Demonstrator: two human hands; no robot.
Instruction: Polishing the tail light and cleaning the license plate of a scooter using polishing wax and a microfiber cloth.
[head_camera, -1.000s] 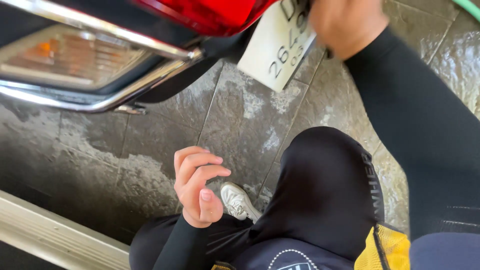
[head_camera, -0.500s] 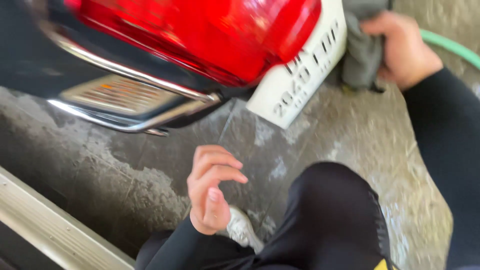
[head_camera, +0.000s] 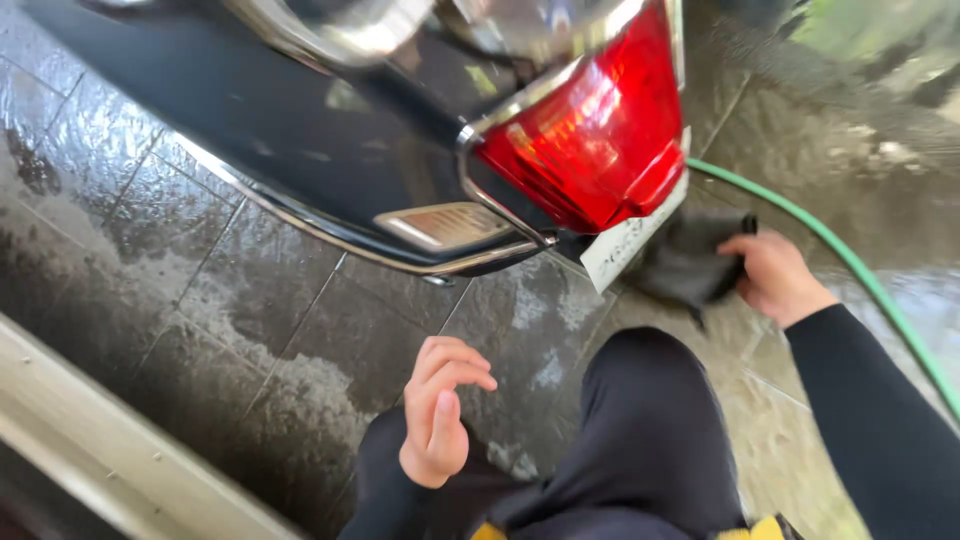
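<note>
Since the earlier frame the view had swung left, and the right hand (head_camera: 775, 275) with its dark cloth (head_camera: 690, 262) had dropped from beside the number plate (head_camera: 630, 238) to below and right of it. Wet grey stone tiles (head_camera: 250, 300) with pale soapy patches covered the floor, and a green hose (head_camera: 850, 270) curved past. The cloth looked crumpled and limp, fingers clenched round it, just beside the plate under the red tail light (head_camera: 590, 140). The left hand (head_camera: 440, 410) hung loosely curled, holding nothing.
</note>
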